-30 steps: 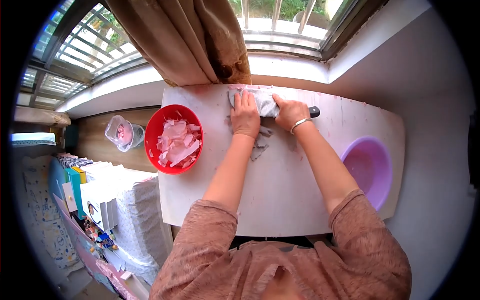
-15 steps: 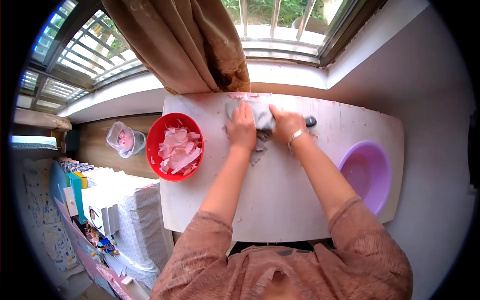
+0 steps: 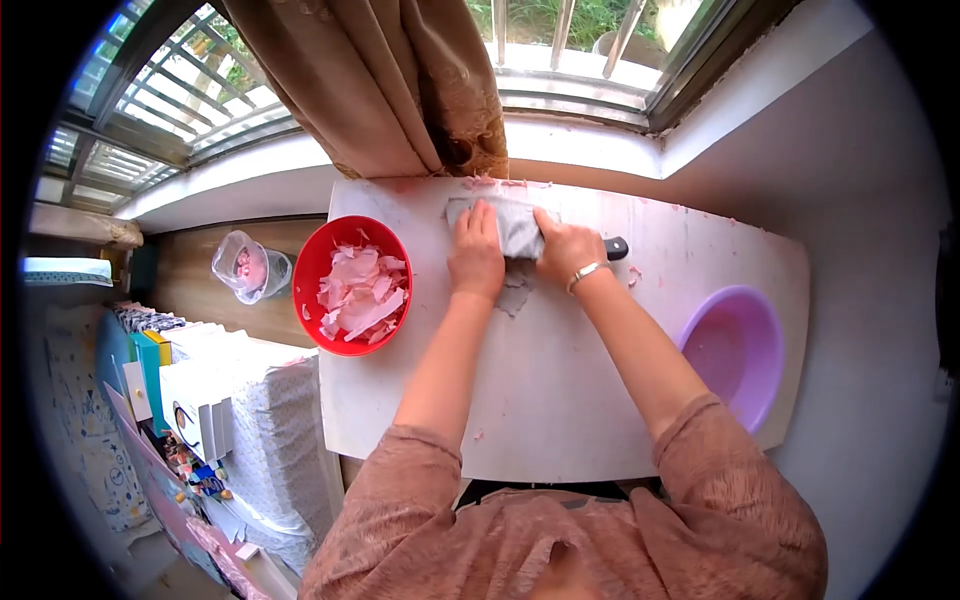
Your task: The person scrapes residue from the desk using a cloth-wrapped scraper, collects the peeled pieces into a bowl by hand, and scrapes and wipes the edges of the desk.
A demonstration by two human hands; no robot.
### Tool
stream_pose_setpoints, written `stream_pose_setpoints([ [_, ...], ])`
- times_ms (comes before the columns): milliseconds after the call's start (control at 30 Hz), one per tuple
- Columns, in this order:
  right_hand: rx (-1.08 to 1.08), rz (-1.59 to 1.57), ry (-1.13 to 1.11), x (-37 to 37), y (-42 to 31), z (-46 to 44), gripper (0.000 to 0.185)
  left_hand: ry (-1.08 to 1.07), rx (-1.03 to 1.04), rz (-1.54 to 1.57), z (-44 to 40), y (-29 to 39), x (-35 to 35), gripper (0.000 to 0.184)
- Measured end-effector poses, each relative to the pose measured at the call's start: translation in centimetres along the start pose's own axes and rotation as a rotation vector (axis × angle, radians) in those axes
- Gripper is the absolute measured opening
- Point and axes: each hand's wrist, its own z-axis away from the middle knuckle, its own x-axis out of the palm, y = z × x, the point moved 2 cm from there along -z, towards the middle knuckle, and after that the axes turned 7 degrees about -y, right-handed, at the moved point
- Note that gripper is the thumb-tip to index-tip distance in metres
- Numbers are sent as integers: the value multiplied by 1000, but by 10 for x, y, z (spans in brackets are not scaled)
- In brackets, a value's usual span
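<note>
A broad grey blade (image 3: 519,230) with a black handle (image 3: 616,248) lies near the far edge of the white table (image 3: 570,400). My left hand (image 3: 476,252) presses on the blade's left part, its fingers stretched out together. On the blade's right part, beside the handle, rests my right hand (image 3: 570,250), with a bracelet at the wrist; its fingers are curled and partly hidden. A torn grey scrap (image 3: 514,297) shows just below the blade, between my hands. Small pink bits (image 3: 484,183) are scattered along the far edge.
A red bowl (image 3: 308,262) with pink scraps stands at the left of the table, a purple basin (image 3: 768,372) at the right. Farther left are a clear plastic container (image 3: 252,268) and a cloth-covered surface (image 3: 285,430). A brown curtain (image 3: 375,90) hangs at the far edge.
Both hands and the blade have shifted slightly left and toward me over the table compared with one second ago. The camera view has also moved a little.
</note>
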Motion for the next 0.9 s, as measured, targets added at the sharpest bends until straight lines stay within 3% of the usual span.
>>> stream_pose_setpoints([
  [200,2,47,-36,-1,-3,-26,53,-56,-54,44,-18,-9,5,38],
  [267,-17,-15,25,3,-5,-14,42,-61,-65,70,-9,-8,0,38],
  [333,-39,14,-4,9,-8,7,57,-25,-41,56,4,-7,0,39],
  [500,-30,11,10,-5,-17,-36,54,-8,-53,73,-18,-23,1,39],
  [667,6,-15,-17,6,-22,0,54,17,-30,50,15,-21,6,37],
  [767,-37,1,9,2,-21,-25,45,-16,-76,78,-10,-23,-3,39],
  [900,44,15,-46,5,-25,-15,54,-86,-108,121,-6,-20,-8,43],
])
